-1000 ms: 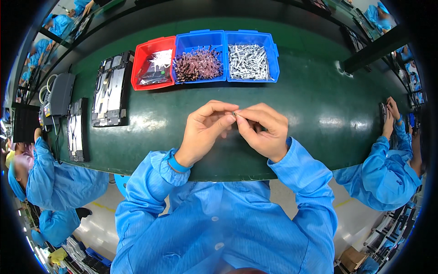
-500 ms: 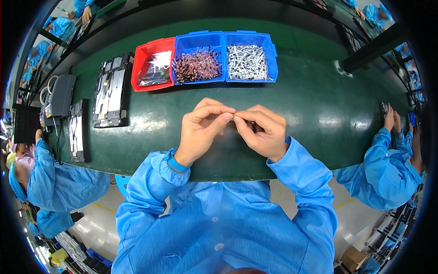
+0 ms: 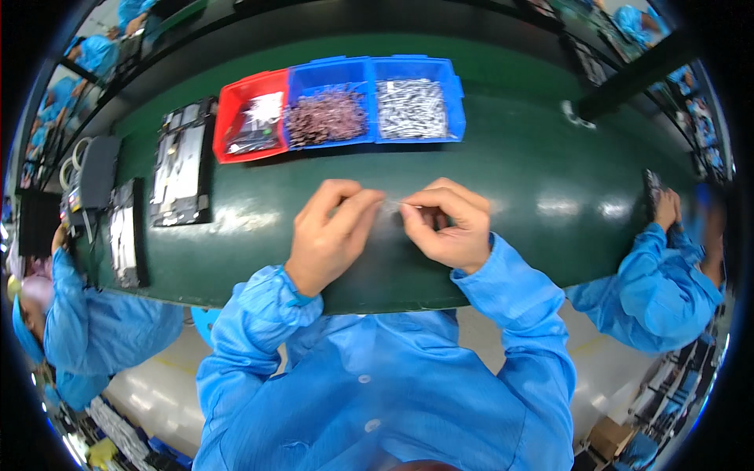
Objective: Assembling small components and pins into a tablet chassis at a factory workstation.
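My left hand [image 3: 330, 235] hovers over the green table [image 3: 314, 271], its thumb and fingers drawn together in a pinch. Blur at those fingertips hides whatever they hold, if anything. Just to the right, my right hand [image 3: 454, 228] pinches something too tiny to name between thumb and forefinger. A small gap separates the two hands. Beyond them stand a red bin [image 3: 225, 118] with white pieces and a dark bag, a blue bin [image 3: 330, 66] heaped with small pinkish-brown parts, and another blue bin [image 3: 457, 106] full of small silvery-white parts.
Two flat black-and-silver device assemblies lie to the left, a larger one [image 3: 182, 165] and a smaller one [image 3: 126, 231]. Behind them sits a grey machine [image 3: 100, 173]. Co-workers in blue sleeves sit at both sides. A dark post [image 3: 628, 82] rises at the far right.
My hands were touching at the fingertips and are now apart. The left one has moved left, while the right one keeps its pinch. The whole view has shifted slightly.
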Demonstrator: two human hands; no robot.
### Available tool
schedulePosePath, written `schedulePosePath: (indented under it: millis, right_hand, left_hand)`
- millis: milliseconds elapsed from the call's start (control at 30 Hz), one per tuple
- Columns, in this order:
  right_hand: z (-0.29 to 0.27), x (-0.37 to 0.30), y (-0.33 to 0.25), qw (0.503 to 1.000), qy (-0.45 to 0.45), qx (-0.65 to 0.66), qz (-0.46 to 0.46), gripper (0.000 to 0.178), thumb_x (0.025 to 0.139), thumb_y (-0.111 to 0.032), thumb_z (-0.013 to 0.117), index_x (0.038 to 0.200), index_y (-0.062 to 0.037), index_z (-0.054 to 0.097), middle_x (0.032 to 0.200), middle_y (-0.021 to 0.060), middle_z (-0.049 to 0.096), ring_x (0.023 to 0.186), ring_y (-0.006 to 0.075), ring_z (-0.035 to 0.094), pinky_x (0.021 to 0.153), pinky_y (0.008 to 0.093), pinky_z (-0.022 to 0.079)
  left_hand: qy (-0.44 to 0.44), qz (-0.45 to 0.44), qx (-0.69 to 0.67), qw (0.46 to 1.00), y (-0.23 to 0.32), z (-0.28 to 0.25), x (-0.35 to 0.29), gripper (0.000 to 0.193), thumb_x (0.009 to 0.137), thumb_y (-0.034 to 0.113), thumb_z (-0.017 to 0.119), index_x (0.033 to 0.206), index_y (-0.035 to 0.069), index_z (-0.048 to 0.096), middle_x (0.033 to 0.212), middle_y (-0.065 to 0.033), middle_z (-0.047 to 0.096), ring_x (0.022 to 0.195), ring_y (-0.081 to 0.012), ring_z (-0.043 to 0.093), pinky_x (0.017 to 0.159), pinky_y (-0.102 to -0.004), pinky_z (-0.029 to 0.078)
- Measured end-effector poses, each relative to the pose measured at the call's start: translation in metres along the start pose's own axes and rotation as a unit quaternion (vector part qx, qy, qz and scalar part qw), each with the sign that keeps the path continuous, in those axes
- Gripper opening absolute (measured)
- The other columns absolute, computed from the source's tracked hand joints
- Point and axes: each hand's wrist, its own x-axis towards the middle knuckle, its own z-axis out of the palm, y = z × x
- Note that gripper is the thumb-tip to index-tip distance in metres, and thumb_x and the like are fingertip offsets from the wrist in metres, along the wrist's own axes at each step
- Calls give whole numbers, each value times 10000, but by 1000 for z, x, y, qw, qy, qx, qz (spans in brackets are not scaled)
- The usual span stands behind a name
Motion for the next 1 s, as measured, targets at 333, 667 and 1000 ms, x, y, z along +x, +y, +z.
schedulePosePath:
  millis: [333, 667, 1000]
  right_hand:
    - [-54, 37, 47, 934, 229, 144, 232, 153, 1004, -115, 655, 947, 17, 708, 718, 44, 636, 499, 72, 539, 427, 225, 368]
    - [-197, 91, 241, 923, 304, 25, 234, 420, 933, -38, 673, 1296, 142, 565, 1001, 139, 708, 835, 182, 702, 742, 296, 585]
    - [-259, 165, 339, 822, 487, 130, 267, 648, 804, -50, 802, 1246, 110, 357, 1226, 216, 500, 1058, 274, 592, 864, 448, 609]
  left_hand:
    - [-99, -238, -252, 933, -25, -9, 5, 78, 944, -29, 691, 1012, -44, 725, 996, -64, 603, 783, -100, 631, 635, -226, 535]
    - [-144, -258, -285, 912, -41, 11, 1, 77, 930, 30, 738, 997, 1, 763, 952, -17, 620, 699, -41, 519, 614, -200, 426]
    - [-174, -211, -240, 931, -40, 6, -1, 100, 901, 3, 754, 1000, 15, 766, 923, -49, 634, 682, -88, 568, 595, -247, 462]
